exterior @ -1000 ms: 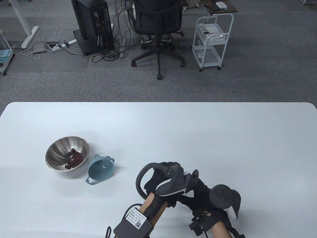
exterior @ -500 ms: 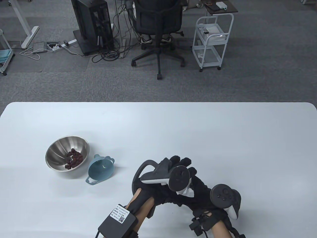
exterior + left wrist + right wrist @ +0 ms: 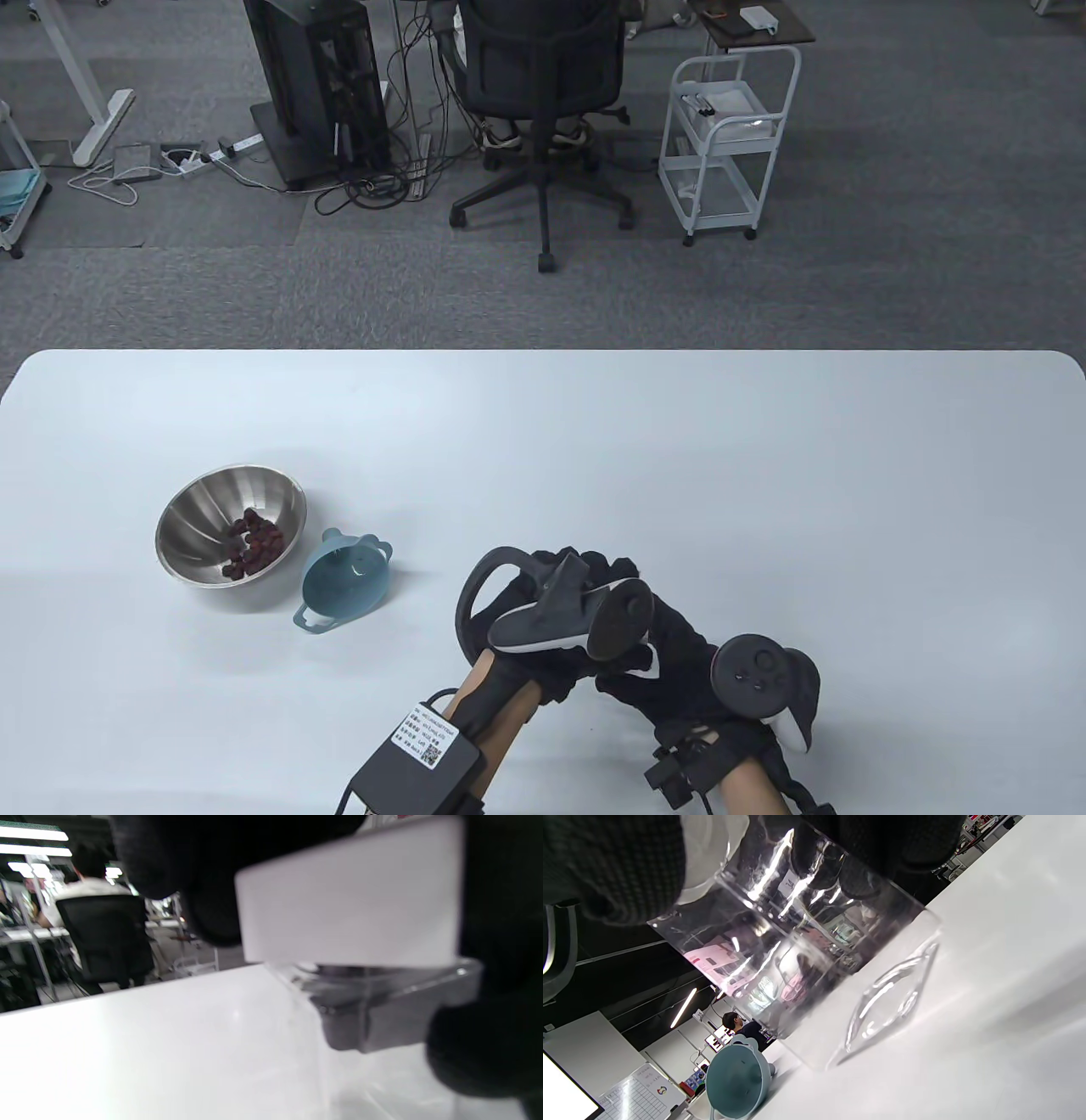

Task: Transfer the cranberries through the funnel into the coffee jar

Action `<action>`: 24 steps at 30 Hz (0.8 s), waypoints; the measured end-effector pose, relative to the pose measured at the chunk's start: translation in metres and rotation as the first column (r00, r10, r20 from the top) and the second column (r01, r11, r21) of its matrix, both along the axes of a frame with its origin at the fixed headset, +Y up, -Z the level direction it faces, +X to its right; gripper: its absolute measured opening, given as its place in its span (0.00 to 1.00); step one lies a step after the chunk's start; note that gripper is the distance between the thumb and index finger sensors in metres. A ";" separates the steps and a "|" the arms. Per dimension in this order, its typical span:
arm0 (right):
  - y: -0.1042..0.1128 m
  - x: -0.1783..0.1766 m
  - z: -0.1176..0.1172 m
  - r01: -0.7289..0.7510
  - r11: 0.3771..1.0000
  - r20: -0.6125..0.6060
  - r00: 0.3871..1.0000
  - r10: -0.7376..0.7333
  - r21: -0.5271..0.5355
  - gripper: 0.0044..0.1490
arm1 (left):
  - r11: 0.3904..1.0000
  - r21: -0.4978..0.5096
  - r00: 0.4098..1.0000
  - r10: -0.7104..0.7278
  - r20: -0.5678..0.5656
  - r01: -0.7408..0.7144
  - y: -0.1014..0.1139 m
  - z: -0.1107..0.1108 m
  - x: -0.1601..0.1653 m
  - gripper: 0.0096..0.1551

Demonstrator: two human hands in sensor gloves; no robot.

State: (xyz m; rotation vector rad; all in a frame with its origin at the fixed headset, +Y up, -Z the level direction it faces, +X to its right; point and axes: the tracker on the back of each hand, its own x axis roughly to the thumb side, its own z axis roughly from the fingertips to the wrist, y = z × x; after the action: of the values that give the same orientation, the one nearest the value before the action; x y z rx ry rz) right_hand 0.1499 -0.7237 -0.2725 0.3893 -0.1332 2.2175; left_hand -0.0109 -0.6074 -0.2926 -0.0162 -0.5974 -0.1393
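A clear square coffee jar (image 3: pixel 806 955) stands on the white table (image 3: pixel 543 441) near the front edge. My right hand (image 3: pixel 679 671) grips its body. My left hand (image 3: pixel 594 577) grips the jar's white lid (image 3: pixel 348 895) from above, and the clear jar neck (image 3: pixel 390 1010) shows just below it. In the table view both hands and their trackers hide the jar. A steel bowl (image 3: pixel 182 518) holding dark red cranberries (image 3: pixel 252 543) sits at the left. A blue funnel (image 3: pixel 344 586) lies on its side next to the bowl. The funnel also shows in the right wrist view (image 3: pixel 736 1079).
The bowl and funnel lie about a hand's width left of my hands. Beyond the table's far edge are an office chair (image 3: pixel 543 76), a computer tower (image 3: pixel 318 76) and a white cart (image 3: pixel 730 136) on the carpet.
My left hand has twisted over the lid: its fingers spread half a second ago and are closed on the lid again. The left forearm swung left. The right hand stayed put.
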 end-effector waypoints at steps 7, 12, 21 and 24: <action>0.000 0.000 0.001 0.015 1.000 0.021 1.000 -0.015 0.000 0.61 | 0.997 0.074 0.989 -0.011 -0.148 0.022 0.003 0.006 0.007 0.57; -0.002 0.000 0.001 -0.075 0.997 0.050 0.996 0.074 0.004 0.61 | 0.996 0.087 0.943 0.028 -0.332 0.001 0.008 0.011 0.005 0.56; -0.005 0.012 -0.002 0.003 1.000 0.090 0.996 -0.001 -0.023 0.61 | 0.999 0.025 0.922 -0.014 -0.386 0.025 0.001 0.008 -0.036 0.51; -0.005 0.012 -0.002 0.009 1.000 0.089 0.996 -0.007 -0.026 0.61 | 1.000 -0.028 0.922 -0.006 -0.387 -0.005 -0.024 0.007 -0.054 0.50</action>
State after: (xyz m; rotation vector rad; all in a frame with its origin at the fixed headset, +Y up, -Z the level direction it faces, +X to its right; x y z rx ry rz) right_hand 0.1621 -0.7287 -0.2746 0.2751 -0.1532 2.2269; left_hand -0.0650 -0.6317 -0.2853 -0.0705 -0.2026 -0.1236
